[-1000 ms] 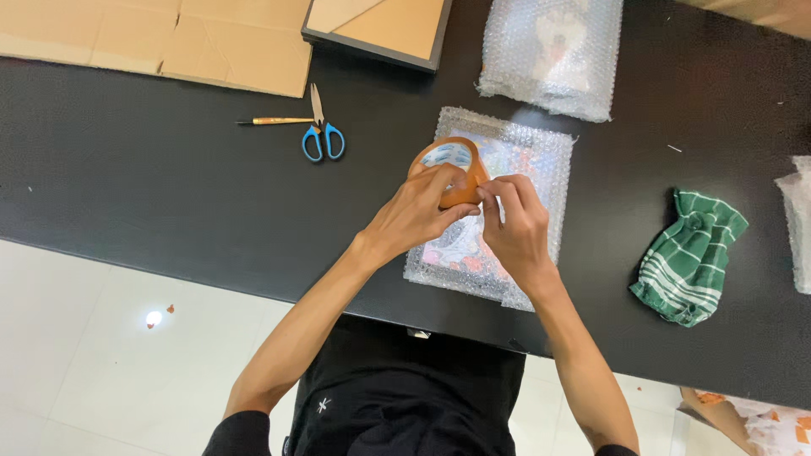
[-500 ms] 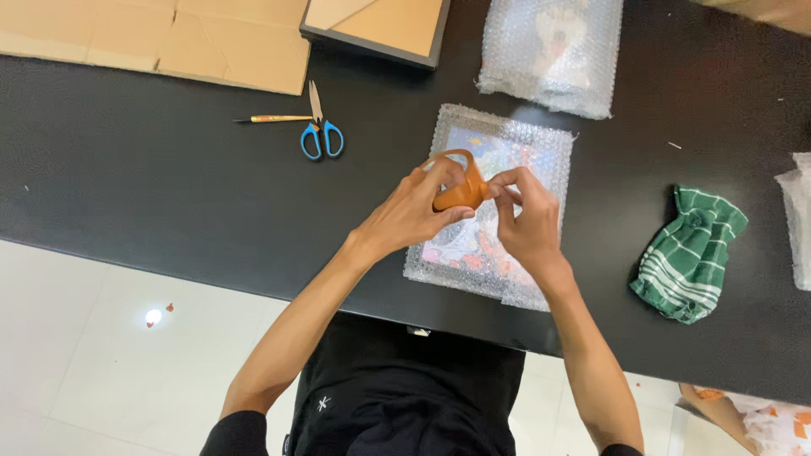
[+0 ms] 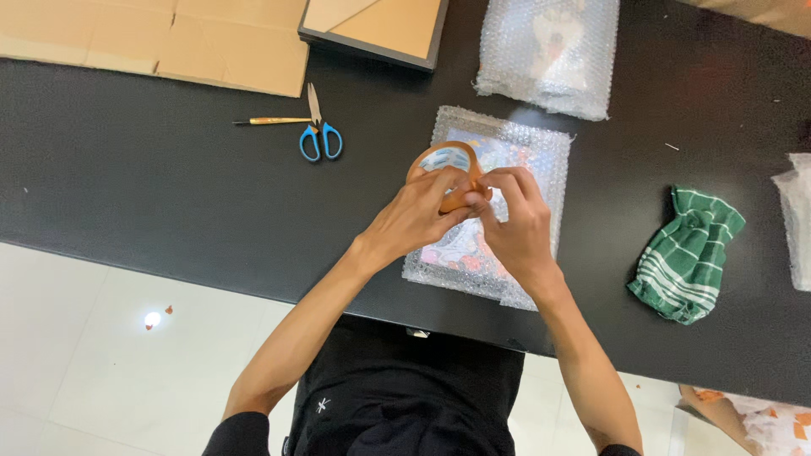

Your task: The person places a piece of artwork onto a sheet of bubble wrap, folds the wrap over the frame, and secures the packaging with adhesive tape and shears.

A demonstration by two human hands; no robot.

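My left hand (image 3: 418, 215) grips a roll of brown packing tape (image 3: 441, 160) and holds it above a flat picture wrapped in bubble wrap (image 3: 524, 160) on the black table (image 3: 169, 194). My right hand (image 3: 511, 224) presses its fingertips against the roll's edge beside the left thumb. Whether a tape end is pinched there is hidden by the fingers. Both hands hover over the middle of the wrapped picture.
Blue-handled scissors (image 3: 318, 135) and a thin brush (image 3: 272, 122) lie to the left. Flat cardboard (image 3: 160, 38) and a dark picture frame (image 3: 376, 25) sit at the back. Another bubble-wrapped bundle (image 3: 549, 51) lies behind, a green striped cloth (image 3: 686, 257) to the right.
The roll has turned in my hands: half a second ago it was edge-on, now its open core faces up again. Both hands stay over the wrapped picture.
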